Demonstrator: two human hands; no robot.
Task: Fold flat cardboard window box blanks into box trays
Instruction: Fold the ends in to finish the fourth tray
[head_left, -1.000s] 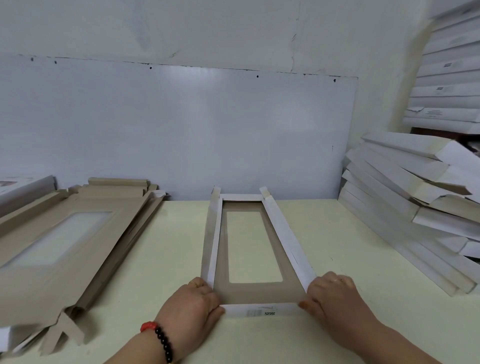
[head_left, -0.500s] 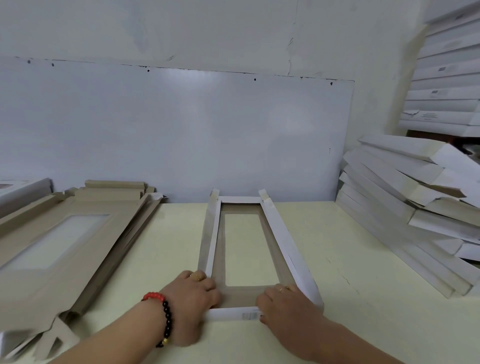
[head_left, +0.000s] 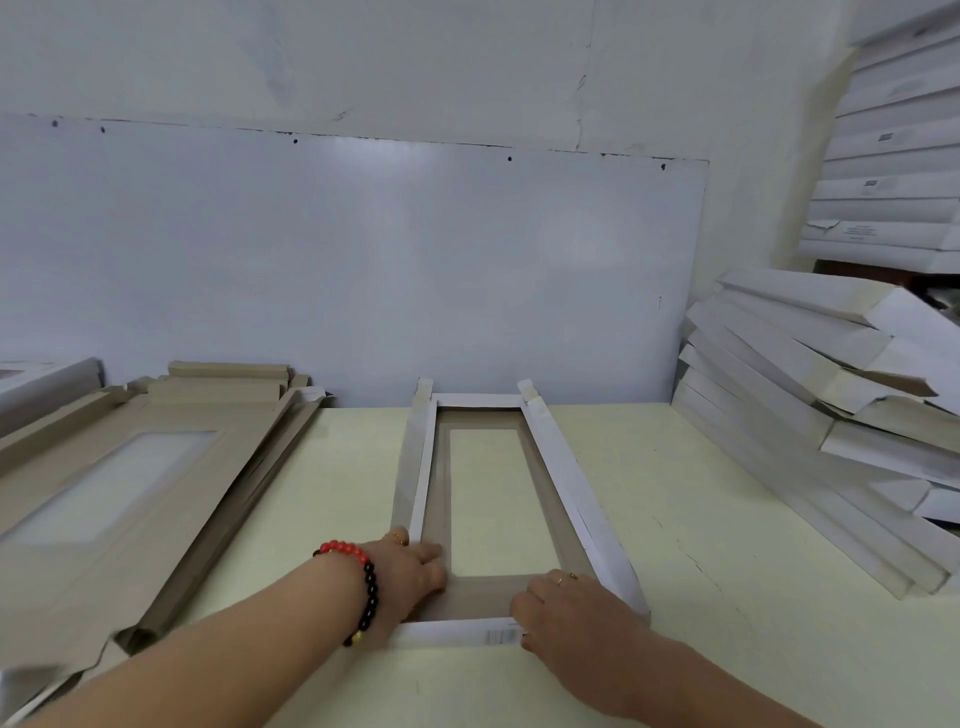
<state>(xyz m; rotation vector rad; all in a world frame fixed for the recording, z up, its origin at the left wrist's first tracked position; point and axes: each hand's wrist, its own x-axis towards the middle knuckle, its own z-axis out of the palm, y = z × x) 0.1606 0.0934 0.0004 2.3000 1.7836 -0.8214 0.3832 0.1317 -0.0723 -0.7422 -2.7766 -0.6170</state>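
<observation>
My left hand (head_left: 410, 577) and right hand (head_left: 566, 608) press, fingers curled, on the near corners of a half-folded window box tray (head_left: 493, 499) on the table (head_left: 675, 519).

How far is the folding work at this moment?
Done: folded white boxes are piled at the right. In hand: one tray on the table, long side walls raised; the left hand and right hand work its near end flap. Left: a stack of flat brown blanks waits at the left.
</observation>
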